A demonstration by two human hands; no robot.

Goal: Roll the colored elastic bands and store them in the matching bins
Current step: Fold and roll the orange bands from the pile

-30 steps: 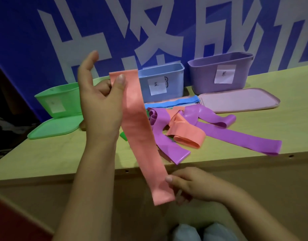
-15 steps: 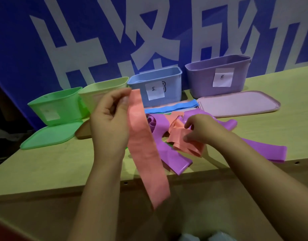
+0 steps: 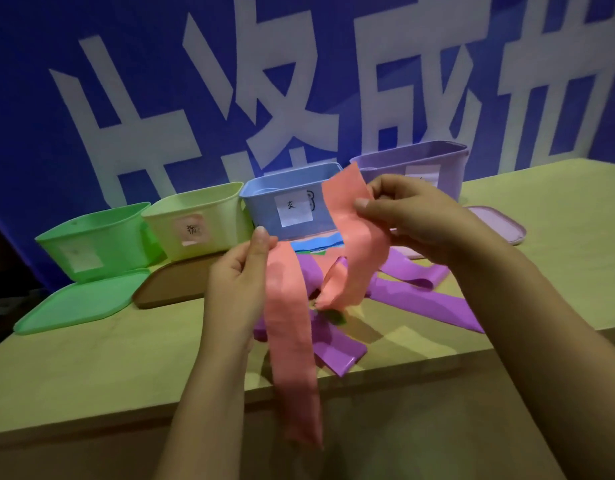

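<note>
My left hand (image 3: pixel 240 285) pinches the top of a long salmon-pink band (image 3: pixel 292 344) that hangs down past the table's front edge. My right hand (image 3: pixel 413 220) holds a second pink band (image 3: pixel 358 244) lifted over the pile, its lower end trailing onto the table. Purple bands (image 3: pixel 420 299) lie spread on the table beneath, with a blue band (image 3: pixel 316 244) behind and a bit of green band (image 3: pixel 335 317) under the pile. Along the back stand a green bin (image 3: pixel 91 244), a pale yellow-green bin (image 3: pixel 198 220), a blue bin (image 3: pixel 285 199) and a purple bin (image 3: pixel 417 164).
A green lid (image 3: pixel 74 310) and a brown lid (image 3: pixel 167 289) lie in front of the left bins. A pink-purple lid (image 3: pixel 500 226) lies at the right behind my right wrist. A blue banner wall stands right behind the bins. The wooden table (image 3: pixel 91 368) has its front edge close to me.
My right hand let go of the hanging band's lower end, reached into the pile and lifted a second pink band. My left hand came down a little, still holding the first band.
</note>
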